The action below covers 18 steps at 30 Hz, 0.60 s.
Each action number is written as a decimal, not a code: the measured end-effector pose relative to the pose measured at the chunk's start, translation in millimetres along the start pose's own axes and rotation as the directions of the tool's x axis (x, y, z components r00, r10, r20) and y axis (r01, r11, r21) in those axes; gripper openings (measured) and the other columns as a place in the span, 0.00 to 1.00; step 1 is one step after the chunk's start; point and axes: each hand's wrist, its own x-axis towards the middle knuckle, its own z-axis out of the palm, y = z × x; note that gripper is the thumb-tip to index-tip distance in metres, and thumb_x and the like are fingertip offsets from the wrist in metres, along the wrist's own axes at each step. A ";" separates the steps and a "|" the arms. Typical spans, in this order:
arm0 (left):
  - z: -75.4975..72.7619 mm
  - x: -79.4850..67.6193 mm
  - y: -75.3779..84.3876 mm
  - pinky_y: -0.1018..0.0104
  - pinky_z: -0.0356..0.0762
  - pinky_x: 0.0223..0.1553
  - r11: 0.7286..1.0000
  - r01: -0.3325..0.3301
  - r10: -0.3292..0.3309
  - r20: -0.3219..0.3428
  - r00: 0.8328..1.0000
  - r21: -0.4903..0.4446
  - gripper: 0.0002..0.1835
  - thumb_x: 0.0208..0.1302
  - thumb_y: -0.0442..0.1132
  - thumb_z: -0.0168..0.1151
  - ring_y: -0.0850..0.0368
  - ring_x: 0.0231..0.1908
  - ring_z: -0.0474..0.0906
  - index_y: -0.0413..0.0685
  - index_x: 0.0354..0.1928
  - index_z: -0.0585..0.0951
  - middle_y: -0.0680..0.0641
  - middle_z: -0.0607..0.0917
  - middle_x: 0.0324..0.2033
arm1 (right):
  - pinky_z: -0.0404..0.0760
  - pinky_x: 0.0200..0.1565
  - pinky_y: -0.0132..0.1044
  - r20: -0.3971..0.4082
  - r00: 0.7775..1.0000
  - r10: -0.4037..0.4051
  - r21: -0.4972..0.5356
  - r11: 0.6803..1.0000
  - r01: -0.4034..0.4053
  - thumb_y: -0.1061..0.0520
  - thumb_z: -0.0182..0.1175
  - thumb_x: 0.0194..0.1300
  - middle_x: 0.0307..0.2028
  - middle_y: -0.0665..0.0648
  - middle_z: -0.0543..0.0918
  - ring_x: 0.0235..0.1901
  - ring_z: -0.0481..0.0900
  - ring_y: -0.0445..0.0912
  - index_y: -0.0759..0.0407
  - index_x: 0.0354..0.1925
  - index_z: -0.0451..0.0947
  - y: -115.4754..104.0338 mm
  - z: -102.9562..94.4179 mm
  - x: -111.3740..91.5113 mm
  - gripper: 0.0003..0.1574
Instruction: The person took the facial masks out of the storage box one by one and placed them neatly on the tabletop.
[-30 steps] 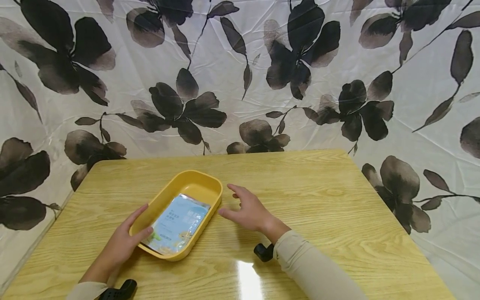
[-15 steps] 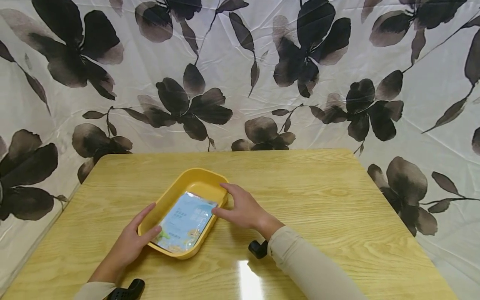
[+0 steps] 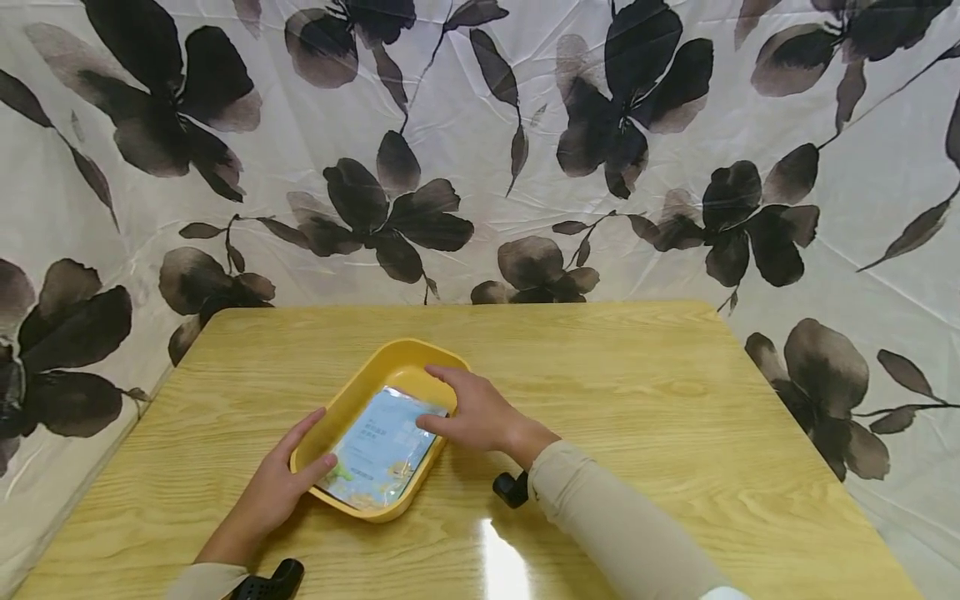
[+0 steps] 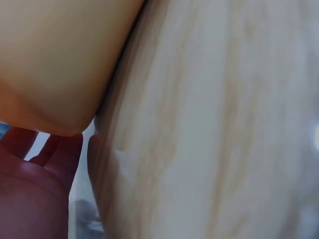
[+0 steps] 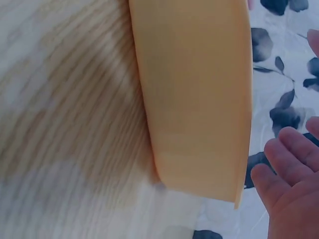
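A yellow plastic tray (image 3: 397, 360) with rounded corners lies slantwise on the table, left of its middle. Flat inside it is a light blue glossy packet (image 3: 384, 450) with small print and a green and yellow picture. My left hand (image 3: 277, 487) grips the tray's near left end, thumb over the rim and fingers outside. In the left wrist view, the fingers of the left hand (image 4: 37, 184) reach behind the tray wall (image 4: 55, 64). Over the tray's right rim hovers my right hand (image 3: 483, 417), fingers and thumb spread above the packet. The right wrist view has that hand (image 5: 294, 181) beside the tray's outer wall (image 5: 194, 99).
The wood-grain table (image 3: 637, 400) stretches away to the right of the tray. Behind it hangs a white cloth (image 3: 510, 100) with dark flowers. A black wrist device (image 3: 512, 490) is by the right sleeve, another black device (image 3: 270, 579) by the left.
My right hand has moved left from beside the tray to over its right rim and the packet. The left hand keeps its hold; the whole scene has shifted slightly right in view.
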 end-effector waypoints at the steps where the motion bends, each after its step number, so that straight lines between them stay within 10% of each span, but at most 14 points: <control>1: 1.1 0.1 0.3 0.31 0.68 0.56 1.000 -0.003 0.003 -0.001 1.000 0.003 0.38 0.74 0.47 0.59 0.26 0.62 0.66 0.48 0.79 0.54 0.27 0.61 0.70 | 0.66 0.68 0.49 0.009 1.000 0.007 -0.011 1.000 -0.007 0.44 0.64 0.69 0.74 0.54 0.62 0.71 0.62 0.52 0.58 0.77 0.56 -0.1 0.0 1.2 0.48; 18: 3.2 0.6 -0.8 0.30 0.67 0.56 1.000 0.014 -0.014 0.013 1.000 0.014 0.39 0.74 0.49 0.60 0.26 0.63 0.66 0.52 0.79 0.54 0.28 0.60 0.71 | 0.66 0.67 0.38 0.197 0.974 0.108 -0.193 0.979 -0.069 0.43 0.70 0.64 0.71 0.55 0.67 0.69 0.66 0.48 0.57 0.77 0.56 -7.3 13.3 29.1 0.53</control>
